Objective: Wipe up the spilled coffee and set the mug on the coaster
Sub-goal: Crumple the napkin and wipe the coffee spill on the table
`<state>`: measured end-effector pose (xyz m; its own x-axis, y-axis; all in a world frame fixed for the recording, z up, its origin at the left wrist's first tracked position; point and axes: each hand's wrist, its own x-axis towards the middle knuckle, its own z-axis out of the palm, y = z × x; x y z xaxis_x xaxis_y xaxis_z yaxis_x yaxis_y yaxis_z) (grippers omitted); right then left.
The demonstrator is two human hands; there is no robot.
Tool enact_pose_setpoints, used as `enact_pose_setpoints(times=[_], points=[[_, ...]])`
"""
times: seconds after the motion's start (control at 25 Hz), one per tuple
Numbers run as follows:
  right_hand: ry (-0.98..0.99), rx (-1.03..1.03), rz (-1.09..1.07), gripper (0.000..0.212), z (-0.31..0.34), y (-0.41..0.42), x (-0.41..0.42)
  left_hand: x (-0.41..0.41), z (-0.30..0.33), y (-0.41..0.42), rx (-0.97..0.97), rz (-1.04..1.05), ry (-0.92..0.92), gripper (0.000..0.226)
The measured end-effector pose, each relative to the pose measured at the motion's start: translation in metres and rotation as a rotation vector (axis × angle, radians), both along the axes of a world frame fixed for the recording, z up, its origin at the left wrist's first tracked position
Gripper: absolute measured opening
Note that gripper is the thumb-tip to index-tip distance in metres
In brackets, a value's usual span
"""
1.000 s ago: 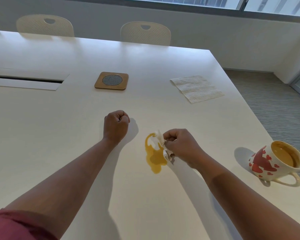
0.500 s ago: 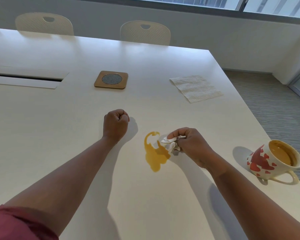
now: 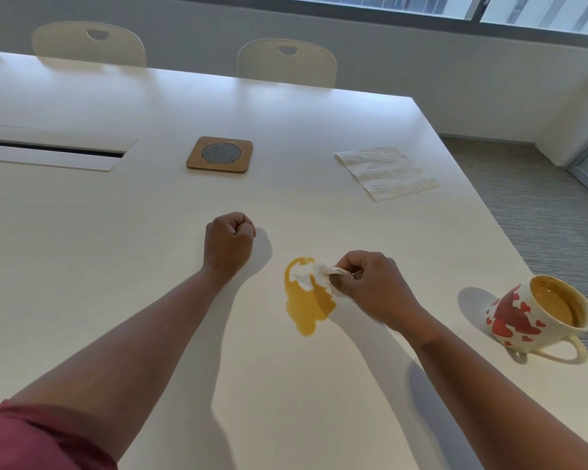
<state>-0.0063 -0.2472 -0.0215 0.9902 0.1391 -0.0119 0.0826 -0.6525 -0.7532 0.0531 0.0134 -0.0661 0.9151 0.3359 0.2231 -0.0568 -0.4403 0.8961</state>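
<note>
A yellow-brown coffee spill (image 3: 304,301) lies on the white table (image 3: 150,215) in front of me. My right hand (image 3: 370,283) grips a crumpled paper towel wad (image 3: 323,272) and presses it on the spill's upper right part, where a wiped pale patch shows. My left hand (image 3: 230,240) rests as an empty fist on the table, left of the spill. A white mug with red hearts (image 3: 540,315) lies tipped on its side near the right table edge, coffee inside. A square wooden coaster (image 3: 220,154) with a round mesh centre sits further back.
A flat unused paper towel sheet (image 3: 386,171) lies at the back right. A cable slot (image 3: 48,151) cuts the table at the left. Two cream chairs (image 3: 287,61) stand behind the far edge. The table's right edge runs just beyond the mug.
My right hand with the wad slid right off the spill, then back left onto its upper part. The left fist and the mug stayed put.
</note>
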Motion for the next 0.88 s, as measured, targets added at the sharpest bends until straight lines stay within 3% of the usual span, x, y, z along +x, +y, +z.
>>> enact_pose_setpoints(times=[0.16, 0.36, 0.88], points=[[-0.151, -0.301, 0.010, 0.007, 0.001, 0.002, -0.004, 0.000, -0.001, 0.000, 0.001, -0.003, -0.004, 0.024], [-0.227, -0.597, 0.072, 0.020, -0.002, 0.017, -0.008, 0.001, -0.001, 0.000, 0.004, -0.008, -0.015, 0.024], [-0.110, -0.509, 0.129, 0.025, 0.006, 0.029, -0.010, 0.002, -0.003, 0.001, 0.004, -0.006, -0.039, 0.023]])
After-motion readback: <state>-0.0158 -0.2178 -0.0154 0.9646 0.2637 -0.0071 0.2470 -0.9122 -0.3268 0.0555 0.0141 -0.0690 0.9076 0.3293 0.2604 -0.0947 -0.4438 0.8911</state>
